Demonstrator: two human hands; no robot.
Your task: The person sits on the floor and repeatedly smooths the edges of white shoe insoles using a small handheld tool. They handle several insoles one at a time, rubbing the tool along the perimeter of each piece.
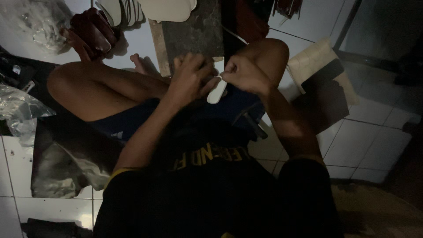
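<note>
- The white insole piece [217, 91] lies over your lap, just in front of the dark work board [194, 33]. Its long axis runs from the board's near edge down toward your body, tilted a little to your left, with the rounded end pointing at you.
- Your left hand [190, 78] rests on the insole piece's left side, fingers curled over it and spread slightly, covering part of its upper end. The light is too dim to tell how firmly you press.
- Your right hand [243, 75] sits just to the right of the board's near corner, closed into a loose fist, its fingertips pinched together at the top end of the insole piece.
- Beyond the far end of the board stands a stack of white insoles [145, 9] on the tiled floor [370, 145].
- To the left of the board, another person's hand [90, 35] holds a dark object.
- To the right of the board, a padded cream cushion [319, 66] lies on the floor beside your right knee.
</note>
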